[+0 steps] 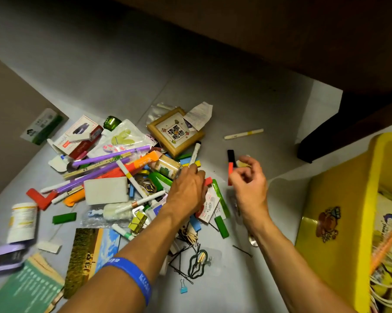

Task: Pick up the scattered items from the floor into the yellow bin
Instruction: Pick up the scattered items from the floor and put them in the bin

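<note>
Your left hand (189, 188) pinches the white marker (195, 154) over the pile, right hand (248, 180) curls around the red-black marker (230, 166), yellow bin (339, 199) beside it.

We're looking at a smooth, matt grey floor (235, 91) with a glossy yellow plastic bin (339, 199) at its right edge. The picture frame (154, 132) shows pale, satiny wood. A crinkled paper slip (200, 114) leans on it. Clear plastic bags (131, 132) catch the light, the green jar (112, 122) gleams like glass, and thin black metal hairpins (242, 250) lie near the bottom edge.
</note>
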The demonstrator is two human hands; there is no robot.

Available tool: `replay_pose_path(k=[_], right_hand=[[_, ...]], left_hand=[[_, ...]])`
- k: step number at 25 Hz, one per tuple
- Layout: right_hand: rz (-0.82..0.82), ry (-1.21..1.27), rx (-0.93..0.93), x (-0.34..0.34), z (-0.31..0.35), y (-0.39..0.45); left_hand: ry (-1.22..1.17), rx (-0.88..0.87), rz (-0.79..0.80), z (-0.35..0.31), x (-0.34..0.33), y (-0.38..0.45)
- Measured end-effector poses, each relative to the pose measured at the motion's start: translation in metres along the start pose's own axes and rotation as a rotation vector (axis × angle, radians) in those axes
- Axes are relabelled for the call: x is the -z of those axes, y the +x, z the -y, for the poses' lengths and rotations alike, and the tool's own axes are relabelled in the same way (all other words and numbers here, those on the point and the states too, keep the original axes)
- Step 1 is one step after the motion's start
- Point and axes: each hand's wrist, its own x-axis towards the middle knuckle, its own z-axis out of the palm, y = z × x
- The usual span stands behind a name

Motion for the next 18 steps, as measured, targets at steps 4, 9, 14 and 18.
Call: replay_pose_path(k=[4,9,14,18], right_hand=[[0.082,0.826,-0.327,0.022,0.025,-0.012],[-0.05,0.784,-0.551,0.046,0.023,-0.035],[-0.16,-0.231,-0.508,0.062,0.001,-0.024],[-0.05,-0.899,-0.379,0.055,-0.017,-0.007]], left_hand=[[-0.849,0.383,-0.038,-0.013,0.013,-0.02],[-1.312,0.694,0.116,-0.049,-0.003,-0.061],[-0.581,0.542,0.143,-0.067,-0.029,-0.081],[-0.398,0.397,0.116,-0.075,-0.037,-0.09]])
